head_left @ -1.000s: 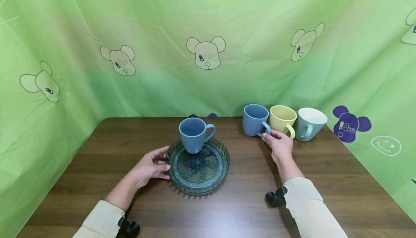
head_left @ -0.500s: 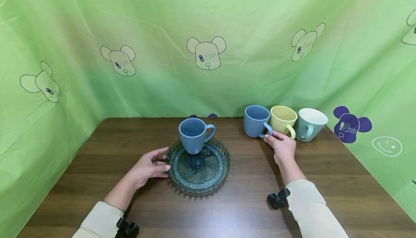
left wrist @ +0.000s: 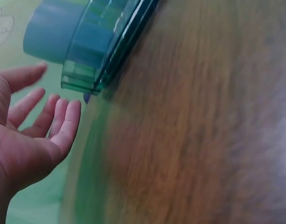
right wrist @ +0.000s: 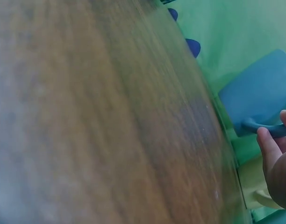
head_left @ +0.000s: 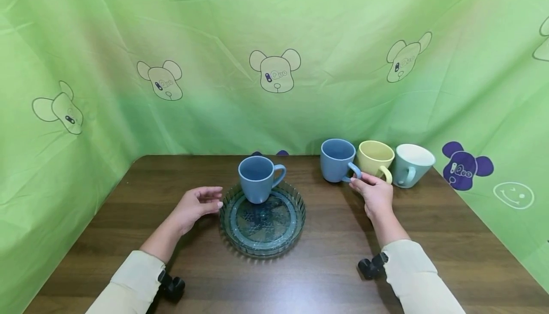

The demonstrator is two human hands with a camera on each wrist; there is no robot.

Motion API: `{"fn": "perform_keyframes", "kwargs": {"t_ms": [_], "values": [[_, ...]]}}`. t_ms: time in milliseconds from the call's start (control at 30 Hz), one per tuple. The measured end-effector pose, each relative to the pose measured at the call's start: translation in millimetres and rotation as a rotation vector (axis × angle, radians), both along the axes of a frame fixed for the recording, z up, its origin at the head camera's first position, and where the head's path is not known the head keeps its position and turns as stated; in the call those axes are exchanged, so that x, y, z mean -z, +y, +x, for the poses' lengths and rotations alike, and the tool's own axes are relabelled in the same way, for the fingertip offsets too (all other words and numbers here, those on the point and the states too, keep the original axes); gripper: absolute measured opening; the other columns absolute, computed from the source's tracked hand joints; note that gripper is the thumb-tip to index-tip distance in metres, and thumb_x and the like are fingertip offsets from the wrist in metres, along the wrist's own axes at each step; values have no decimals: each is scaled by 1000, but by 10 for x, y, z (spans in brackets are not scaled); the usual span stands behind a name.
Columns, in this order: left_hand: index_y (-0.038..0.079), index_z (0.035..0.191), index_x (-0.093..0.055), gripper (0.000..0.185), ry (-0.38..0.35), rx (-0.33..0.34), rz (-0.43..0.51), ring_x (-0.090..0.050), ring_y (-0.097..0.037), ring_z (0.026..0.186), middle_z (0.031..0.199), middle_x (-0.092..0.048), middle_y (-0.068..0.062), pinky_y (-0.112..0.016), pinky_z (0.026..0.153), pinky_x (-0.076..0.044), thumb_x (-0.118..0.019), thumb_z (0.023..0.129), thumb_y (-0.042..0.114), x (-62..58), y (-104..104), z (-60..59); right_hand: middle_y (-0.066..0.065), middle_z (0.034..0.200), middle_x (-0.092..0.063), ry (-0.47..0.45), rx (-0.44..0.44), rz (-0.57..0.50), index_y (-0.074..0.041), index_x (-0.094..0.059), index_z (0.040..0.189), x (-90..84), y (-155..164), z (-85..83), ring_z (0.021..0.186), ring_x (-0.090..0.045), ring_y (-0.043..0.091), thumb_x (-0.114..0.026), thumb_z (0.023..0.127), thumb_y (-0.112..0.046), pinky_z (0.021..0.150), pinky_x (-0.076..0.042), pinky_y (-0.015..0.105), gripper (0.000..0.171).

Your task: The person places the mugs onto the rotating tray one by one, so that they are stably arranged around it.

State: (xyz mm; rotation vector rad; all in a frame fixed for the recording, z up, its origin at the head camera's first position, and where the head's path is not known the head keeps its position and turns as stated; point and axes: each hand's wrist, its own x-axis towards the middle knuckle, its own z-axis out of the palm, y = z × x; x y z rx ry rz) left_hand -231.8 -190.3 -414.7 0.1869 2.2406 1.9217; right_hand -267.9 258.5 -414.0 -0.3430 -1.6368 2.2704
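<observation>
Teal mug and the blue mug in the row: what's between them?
A yellow mug stands between the row's blue mug and the teal mug, in the head view.

Makeshift tabletop workspace: green cartoon-print cloth [head_left: 206, 28] behind a wood-grain table [head_left: 330, 252]

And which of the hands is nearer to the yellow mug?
The right hand, close in front of the yellow mug; the left hand is farther away, beside the glass dish.
</observation>
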Motion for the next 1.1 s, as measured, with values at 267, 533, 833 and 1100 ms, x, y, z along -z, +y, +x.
{"fn": "perform_keyframes", "kwargs": {"t_ms": [267, 533, 833, 1100], "values": [[-7, 135, -52, 54, -8, 31, -8, -61, -24, 111, 131, -56, -23, -33, 88, -55, -72, 89, 10, 71, 20, -161, 2, 75, -71, 15, -40, 11, -7, -76, 81, -16, -15, 61, 69, -70, 11, -65, 81, 18, 70, -58, 25, 28], [-4, 136, -53, 51, -76, 8, 15, -63, -22, 106, 134, -55, -23, -37, 82, -57, -71, 89, 6, 53, 44, -272, 2, 73, -70, 57, -76, -22, -14, -75, 73, -36, -70, 112, 69, -69, 9, -63, 82, 20, 69, -58, 24, 37], [-3, 138, -51, 51, -92, 100, -2, -60, -25, 110, 137, -52, -23, -41, 82, -58, -68, 90, 5, 15, 25, -406, 4, 74, -70, 59, -119, -71, -6, -76, 79, -86, -95, 150, 70, -69, 12, -62, 83, 20, 71, -58, 26, 30], [3, 140, -51, 53, -121, 163, -48, -61, -22, 106, 136, -55, -20, -39, 76, -59, -69, 91, 9, 73, 45, -426, 6, 76, -71, 43, -147, -89, -6, -76, 79, -81, -118, 207, 73, -70, 13, -62, 83, 20, 73, -58, 28, 30]]}}
